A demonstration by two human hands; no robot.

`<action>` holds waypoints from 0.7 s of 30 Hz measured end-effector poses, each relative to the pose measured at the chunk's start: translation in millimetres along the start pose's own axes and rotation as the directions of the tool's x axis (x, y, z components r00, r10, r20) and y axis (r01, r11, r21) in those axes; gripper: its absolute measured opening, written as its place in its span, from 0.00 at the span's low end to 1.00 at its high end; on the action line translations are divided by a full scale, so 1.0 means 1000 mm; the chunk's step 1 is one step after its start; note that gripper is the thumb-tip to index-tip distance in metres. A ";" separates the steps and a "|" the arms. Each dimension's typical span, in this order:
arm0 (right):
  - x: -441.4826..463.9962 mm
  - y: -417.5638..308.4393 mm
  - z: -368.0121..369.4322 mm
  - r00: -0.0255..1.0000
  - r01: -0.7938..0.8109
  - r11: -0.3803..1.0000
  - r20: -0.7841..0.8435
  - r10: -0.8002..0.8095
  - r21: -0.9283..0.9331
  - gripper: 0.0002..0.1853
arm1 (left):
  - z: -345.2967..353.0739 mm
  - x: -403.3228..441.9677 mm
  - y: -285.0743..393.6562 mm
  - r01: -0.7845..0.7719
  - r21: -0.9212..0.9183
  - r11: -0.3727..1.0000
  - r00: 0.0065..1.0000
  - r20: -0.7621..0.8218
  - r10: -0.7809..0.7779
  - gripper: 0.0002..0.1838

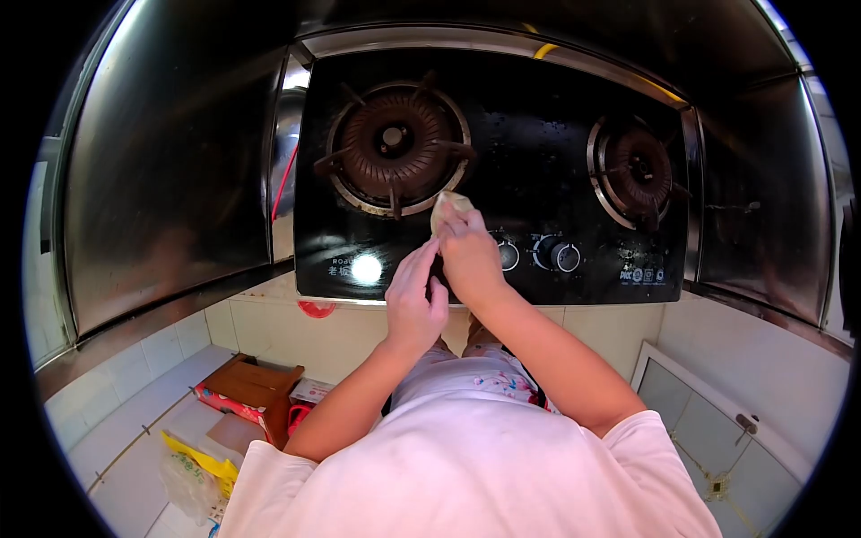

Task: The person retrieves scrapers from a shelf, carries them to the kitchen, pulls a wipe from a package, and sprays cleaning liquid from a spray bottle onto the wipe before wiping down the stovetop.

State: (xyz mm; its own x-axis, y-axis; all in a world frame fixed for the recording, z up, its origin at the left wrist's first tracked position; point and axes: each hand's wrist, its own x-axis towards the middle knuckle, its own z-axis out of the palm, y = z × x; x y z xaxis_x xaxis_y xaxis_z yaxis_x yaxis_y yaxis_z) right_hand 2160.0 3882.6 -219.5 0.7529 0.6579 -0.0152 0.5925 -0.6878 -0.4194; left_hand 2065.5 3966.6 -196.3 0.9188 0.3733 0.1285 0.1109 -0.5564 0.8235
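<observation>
A pale cloth [444,210] is bunched under the fingers of my right hand [469,255], beside the lower right edge of the left burner [393,139]. My right hand is closed on it and rests over the black glass stovetop [529,152]. Just to the left, my left hand [417,291] is held near the stove's front edge. Its fingers are stretched out and point toward the cloth, with the fingertips close to my right hand and nothing held.
Two control knobs [565,257] lie right of my hands, and the right burner [639,170] is behind them. Metal panels [170,170] flank the stove. Below left are a brown box [247,387] and a plastic bag [190,480]. A panel door [726,430] is at lower right.
</observation>
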 end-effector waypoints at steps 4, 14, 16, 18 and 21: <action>-0.013 -0.003 0.003 0.994 0.108 0.994 -0.030 -0.108 0.001 0.18 | -0.004 -0.009 -0.001 0.023 -0.031 0.999 1.000 0.000 -0.023 0.29; -0.005 -0.012 0.016 0.987 0.049 0.954 -0.134 -0.092 -0.294 0.31 | -0.010 -0.008 -0.004 -0.021 -0.021 1.000 1.000 0.009 0.022 0.30; -0.004 -0.015 0.020 0.990 0.043 0.957 -0.117 -0.079 -0.289 0.31 | -0.014 -0.009 -0.007 -0.018 -0.028 0.999 1.000 -0.001 0.018 0.30; -0.006 -0.019 0.023 0.991 0.086 0.964 -0.079 -0.109 -0.253 0.30 | -0.017 -0.011 -0.011 -0.016 -0.034 0.999 1.000 -0.015 0.016 0.30; -0.012 -0.029 0.036 0.977 0.195 0.966 -0.055 -0.207 -0.170 0.30 | -0.019 -0.017 -0.015 -0.046 0.011 0.999 0.998 -0.038 0.047 0.31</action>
State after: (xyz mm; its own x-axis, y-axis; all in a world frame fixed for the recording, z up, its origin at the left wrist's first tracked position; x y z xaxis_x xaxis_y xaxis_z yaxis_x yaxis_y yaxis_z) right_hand 2123.4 3905.2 -239.6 0.6286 0.7680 0.1223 0.7679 -0.5881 -0.2540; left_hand 2041.6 3982.7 -200.8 0.9079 0.3749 0.1877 0.0725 -0.5813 0.8104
